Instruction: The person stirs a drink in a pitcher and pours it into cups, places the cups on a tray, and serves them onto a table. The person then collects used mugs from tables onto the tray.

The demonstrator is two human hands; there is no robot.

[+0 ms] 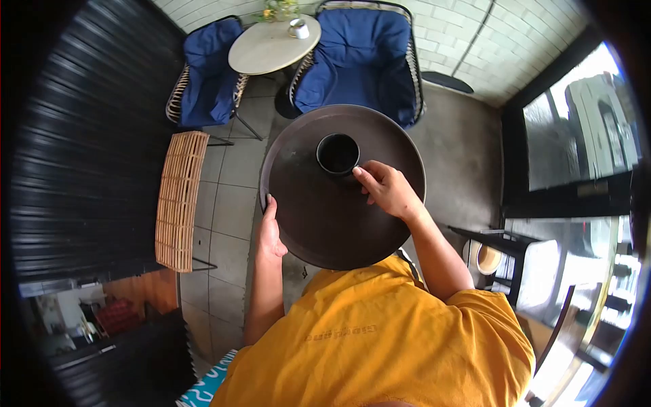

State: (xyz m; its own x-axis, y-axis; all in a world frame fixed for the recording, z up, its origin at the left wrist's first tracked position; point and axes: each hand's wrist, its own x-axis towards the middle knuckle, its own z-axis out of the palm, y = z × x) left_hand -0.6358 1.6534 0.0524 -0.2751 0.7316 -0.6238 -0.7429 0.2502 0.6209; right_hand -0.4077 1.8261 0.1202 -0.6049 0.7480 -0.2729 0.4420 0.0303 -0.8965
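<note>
A round dark brown tray [325, 230] is held out level in front of my body. My left hand [271, 230] grips its left rim, thumb on top and the other fingers hidden underneath. On the tray's far half stands a dark cup [338, 154], upright, with a thin pale rim and a dark inside. My right hand [385, 188] reaches over the tray from the right. Its thumb and fingers are closed at the cup's near right side, where the handle seems to be.
Ahead are a round table [271, 49] with a white cup [298, 28] and flowers [279, 11], and two blue-cushioned chairs [363, 61] [210, 68]. A rattan bench [182, 203] stands left. Glass doors [576, 136] and a black chair [505, 258] are at right.
</note>
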